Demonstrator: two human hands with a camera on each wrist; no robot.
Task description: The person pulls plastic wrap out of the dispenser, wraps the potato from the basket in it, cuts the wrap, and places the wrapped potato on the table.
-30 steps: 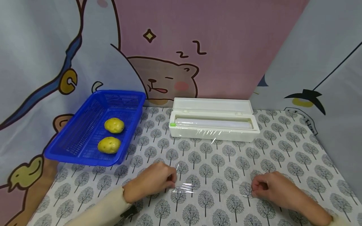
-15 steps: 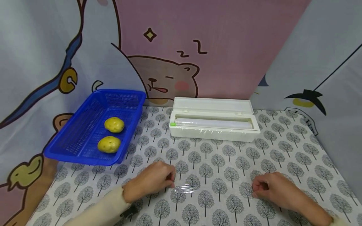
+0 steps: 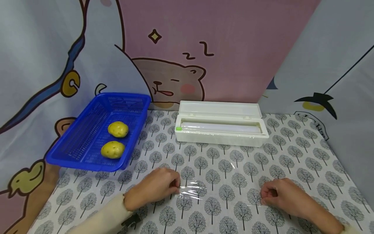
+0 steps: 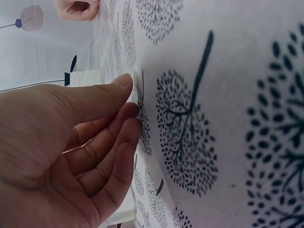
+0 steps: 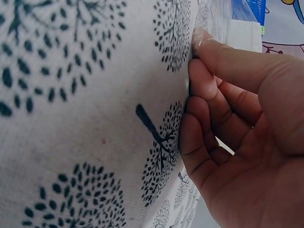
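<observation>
Clear cling film (image 3: 191,190) stretches over the cloth between my two hands, visible mostly by its glints and creases. My left hand (image 3: 157,185) pinches its left side low over the cloth, thumb near the curled fingers. On the other side my right hand (image 3: 286,196) pinches the film, its fingertips right at the cloth; a shiny bit of film lies over the thumb tip (image 5: 202,38) in the right wrist view. Behind them stands a white cling film dispenser box (image 3: 222,139), lid raised, with the film roll (image 3: 222,127) inside and a green slider (image 3: 179,129) at its left end.
A blue plastic basket (image 3: 67,161) stands at the back left, with two yellow potatoes (image 3: 118,129) in it. The table is covered by a tree-print cloth (image 3: 213,224). A cartoon curtain (image 3: 233,48) hangs close behind the box and along both sides.
The left hand has shifted very slightly to the left, and the glints and creases on the film beside it have changed. The right hand, the box and the basket stay put.
</observation>
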